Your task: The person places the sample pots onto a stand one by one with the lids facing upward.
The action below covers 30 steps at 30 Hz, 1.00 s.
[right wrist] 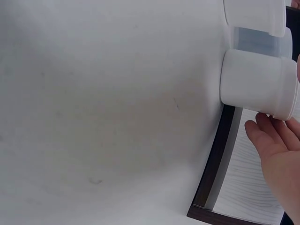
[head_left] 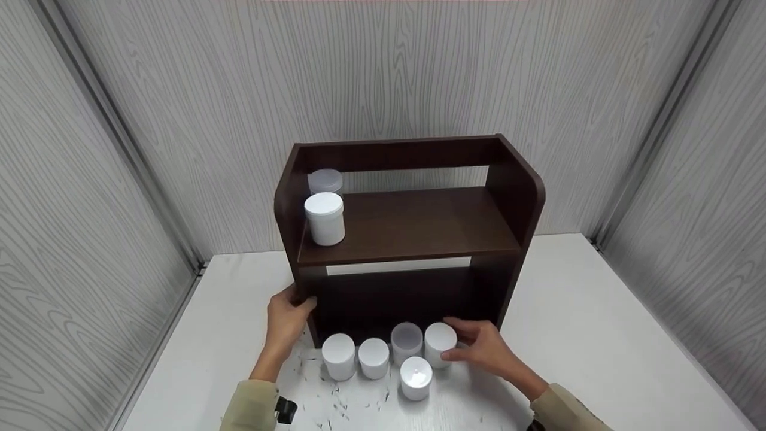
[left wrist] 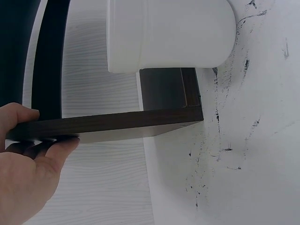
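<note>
Right-hand grip: with your right hand (head_left: 486, 350) you are pinching the white, cylindrical, plastic-looking jar (head_left: 440, 348) around its lid end, thumb at the front, fingers behind. It is standing upright on the white tabletop (head_left: 568, 299), at the right end of a row before the dark brown, wood-look shelf unit (head_left: 413, 224). With your left hand (head_left: 286, 317) you are gripping that unit's left side panel (left wrist: 122, 123).

Handling, judged by eye: the jar is looking light if empty, stiff-walled, somewhat slick, hardly fragile. You are getting surest purchase by holding the wall just under the lid; a loose lid alone is risking a drop. The translucent, round jar (head_left: 407, 352) beside it is leaving little finger room.

Poorly seen: the right wrist view is cutting off your thumb, so pressure is probably light but unconfirmed. The lower compartment is lying in shadow; above, a white lidded jar (head_left: 327, 222) is partly hiding a translucent lidded jar (head_left: 325, 178).
</note>
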{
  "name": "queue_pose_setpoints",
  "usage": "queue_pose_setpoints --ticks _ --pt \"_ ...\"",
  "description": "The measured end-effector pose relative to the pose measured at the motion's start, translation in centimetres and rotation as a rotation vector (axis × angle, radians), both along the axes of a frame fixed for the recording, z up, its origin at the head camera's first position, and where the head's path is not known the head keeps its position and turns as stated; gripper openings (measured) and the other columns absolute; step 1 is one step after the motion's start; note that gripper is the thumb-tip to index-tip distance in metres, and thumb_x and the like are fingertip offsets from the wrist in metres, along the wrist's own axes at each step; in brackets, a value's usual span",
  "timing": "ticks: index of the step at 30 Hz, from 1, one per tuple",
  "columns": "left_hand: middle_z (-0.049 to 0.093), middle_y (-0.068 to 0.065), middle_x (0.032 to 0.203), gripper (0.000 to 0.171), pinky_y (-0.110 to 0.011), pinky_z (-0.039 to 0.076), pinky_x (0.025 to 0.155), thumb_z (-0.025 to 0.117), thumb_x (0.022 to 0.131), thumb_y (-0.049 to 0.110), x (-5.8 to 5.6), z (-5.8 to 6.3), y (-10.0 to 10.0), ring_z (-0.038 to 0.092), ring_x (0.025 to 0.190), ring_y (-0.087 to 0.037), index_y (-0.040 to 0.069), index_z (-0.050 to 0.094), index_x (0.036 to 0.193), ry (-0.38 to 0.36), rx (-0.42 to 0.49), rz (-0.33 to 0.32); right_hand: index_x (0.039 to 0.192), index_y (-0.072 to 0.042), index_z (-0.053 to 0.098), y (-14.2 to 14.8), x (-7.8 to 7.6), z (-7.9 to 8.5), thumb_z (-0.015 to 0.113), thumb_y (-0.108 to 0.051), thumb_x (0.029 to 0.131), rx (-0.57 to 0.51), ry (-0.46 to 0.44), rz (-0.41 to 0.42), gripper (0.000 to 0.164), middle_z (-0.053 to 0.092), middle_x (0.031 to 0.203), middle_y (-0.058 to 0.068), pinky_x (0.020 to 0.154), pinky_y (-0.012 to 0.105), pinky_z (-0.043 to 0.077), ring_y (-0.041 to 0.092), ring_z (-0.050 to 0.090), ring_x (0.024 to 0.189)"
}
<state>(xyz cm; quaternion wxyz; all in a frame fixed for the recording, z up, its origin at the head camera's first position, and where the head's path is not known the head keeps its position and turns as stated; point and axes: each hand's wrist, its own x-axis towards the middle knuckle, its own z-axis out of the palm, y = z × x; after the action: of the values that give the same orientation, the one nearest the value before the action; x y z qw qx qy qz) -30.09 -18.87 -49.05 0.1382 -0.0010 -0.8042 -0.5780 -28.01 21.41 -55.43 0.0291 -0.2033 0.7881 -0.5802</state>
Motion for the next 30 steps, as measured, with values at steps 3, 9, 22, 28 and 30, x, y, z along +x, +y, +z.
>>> queue_pose_setpoints --ticks 3,9,22,28,30 --pt "0.066 -0.027 0.134 0.051 -0.047 0.054 0.104 0.066 0.099 0.007 0.0 0.0 0.0 0.065 0.125 -0.038 -0.009 0.054 0.146 -0.004 0.006 0.003 0.142 0.013 0.057 0.0 -0.1 -0.1 0.093 -0.011 0.082 0.000 0.000 0.004 0.075 0.055 0.145 0.033 0.104 0.037 0.053 0.045 0.058 0.130" --pt "0.066 -0.028 0.134 0.050 -0.047 0.055 0.103 0.066 0.098 0.007 0.0 0.0 0.0 0.066 0.123 -0.037 -0.009 0.057 0.144 0.001 0.001 0.007 0.142 0.013 0.057 0.0 -0.1 -0.2 0.092 -0.008 0.082 -0.012 0.002 0.014 0.073 0.055 0.145 0.033 0.104 0.039 0.053 0.044 0.059 0.130" --pt "0.067 -0.026 0.132 0.050 -0.048 0.055 0.102 0.067 0.098 0.009 0.0 -0.3 0.0 0.066 0.123 -0.037 -0.009 0.057 0.143 -0.001 -0.005 0.005 0.141 0.014 0.058 1.1 0.3 -0.7 0.091 -0.010 0.083 -0.003 -0.002 0.022 0.071 0.060 0.140 0.031 0.102 0.035 0.055 0.040 0.064 0.125" --pt "0.069 -0.026 0.128 0.048 -0.048 0.055 0.101 0.068 0.097 0.006 0.0 -0.2 0.1 0.067 0.120 -0.037 -0.010 0.059 0.141 0.014 -0.015 0.017 0.143 0.013 0.056 1.9 0.6 -0.8 0.091 -0.009 0.082 -0.022 -0.056 0.026 0.073 0.061 0.141 0.026 0.102 0.030 0.054 0.038 0.064 0.126" --pt "0.068 -0.028 0.129 0.048 -0.049 0.054 0.101 0.068 0.097 0.005 0.0 -0.1 0.0 0.066 0.121 -0.038 -0.010 0.059 0.141 0.019 -0.012 0.016 0.145 0.013 0.055 1.9 0.6 -0.8 0.090 -0.009 0.083 -0.037 -0.080 0.035 0.074 0.060 0.143 0.026 0.104 0.031 0.053 0.038 0.063 0.127"
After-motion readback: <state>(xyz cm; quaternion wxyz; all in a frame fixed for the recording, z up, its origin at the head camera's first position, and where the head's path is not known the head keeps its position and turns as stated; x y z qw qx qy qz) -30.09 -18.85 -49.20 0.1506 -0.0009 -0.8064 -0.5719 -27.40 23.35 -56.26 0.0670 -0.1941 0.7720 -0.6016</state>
